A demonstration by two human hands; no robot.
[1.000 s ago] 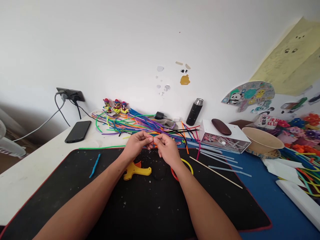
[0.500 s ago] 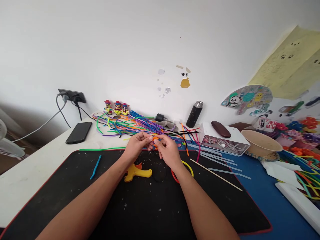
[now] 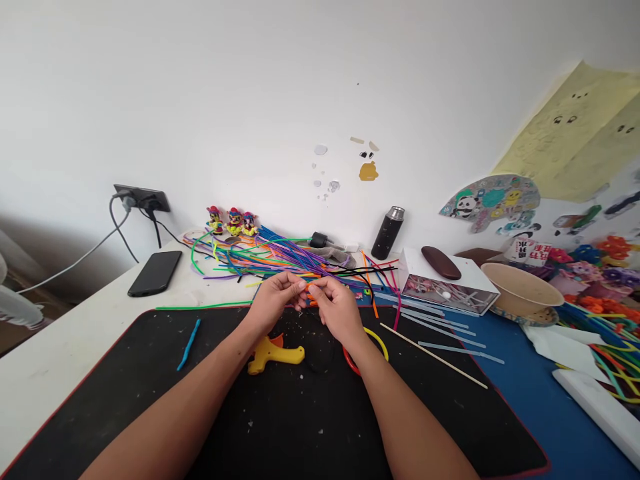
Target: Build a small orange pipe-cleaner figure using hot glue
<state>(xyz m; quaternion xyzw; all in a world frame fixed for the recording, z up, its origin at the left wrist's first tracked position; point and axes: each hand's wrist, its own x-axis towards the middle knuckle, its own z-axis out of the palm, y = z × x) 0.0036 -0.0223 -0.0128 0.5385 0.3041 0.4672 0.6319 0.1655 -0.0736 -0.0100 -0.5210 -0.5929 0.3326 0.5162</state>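
My left hand (image 3: 273,300) and my right hand (image 3: 337,308) meet above the far edge of the black mat (image 3: 150,387). Both pinch a small orange piece (image 3: 310,288) between their fingertips; its shape is mostly hidden by the fingers. Just beyond the hands lies a heap of coloured pipe cleaners (image 3: 265,253). Under my wrists on the mat rest a yellow glue gun (image 3: 273,355) and a red and yellow ring (image 3: 373,340).
A black phone (image 3: 155,272) lies at the left, cables run to a wall socket (image 3: 141,197). A black flask (image 3: 389,232), a white box (image 3: 450,280), a paper bowl (image 3: 523,285), a thin wooden stick (image 3: 433,355) and clear glue sticks (image 3: 440,330) are to the right. A blue strip (image 3: 189,343) lies on the mat.
The view has shifted slightly downward. My hands stay together on the orange piece, with only small finger movements.
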